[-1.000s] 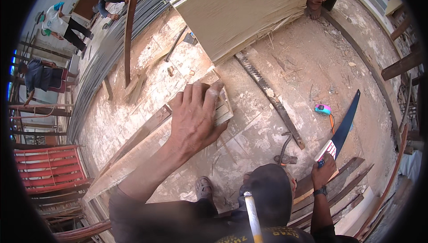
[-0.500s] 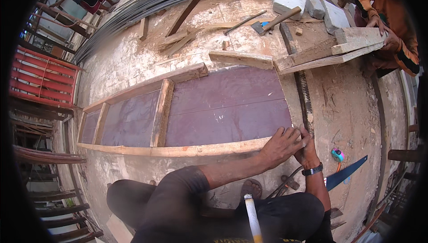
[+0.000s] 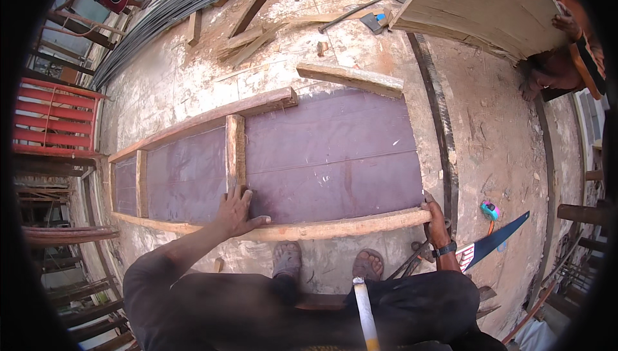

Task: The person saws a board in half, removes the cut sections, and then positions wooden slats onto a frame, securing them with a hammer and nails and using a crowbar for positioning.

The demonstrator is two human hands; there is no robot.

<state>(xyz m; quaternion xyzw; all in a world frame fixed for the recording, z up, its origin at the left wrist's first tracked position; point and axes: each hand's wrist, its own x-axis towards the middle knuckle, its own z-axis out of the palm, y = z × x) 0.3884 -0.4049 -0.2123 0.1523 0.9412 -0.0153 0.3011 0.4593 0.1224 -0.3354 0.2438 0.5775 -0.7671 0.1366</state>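
A purplish-brown panel (image 3: 335, 158) lies flat in front of me, edged with lumber as a long frame. My left hand (image 3: 237, 214) rests across the near wooden rail (image 3: 335, 225), fingers stretched toward the crosspiece (image 3: 235, 151) and thumb spread to the right. At that rail's right end my right hand (image 3: 437, 222) is closed around the wood, wearing a dark wristband. The far rail (image 3: 206, 124) runs along the panel's other side. A loose timber piece (image 3: 351, 79) lies at the panel's far right edge. A lit cigarette (image 3: 365, 312) juts into view at the bottom.
Right of me lie a handsaw (image 3: 499, 243) and a tape measure (image 3: 489, 210). A co-worker (image 3: 573, 48) at the far right holds a large board (image 3: 483, 10). Beyond the frame are a hammer (image 3: 373, 23), a metal bar (image 3: 351, 15), wood offcuts (image 3: 248, 42) and long steel rods (image 3: 193, 3).
My left hand has moved left from beside my right hand to the crosspiece joint. My right hand now grips the rail end. The co-worker's lumber has swung up, showing a broad board face.
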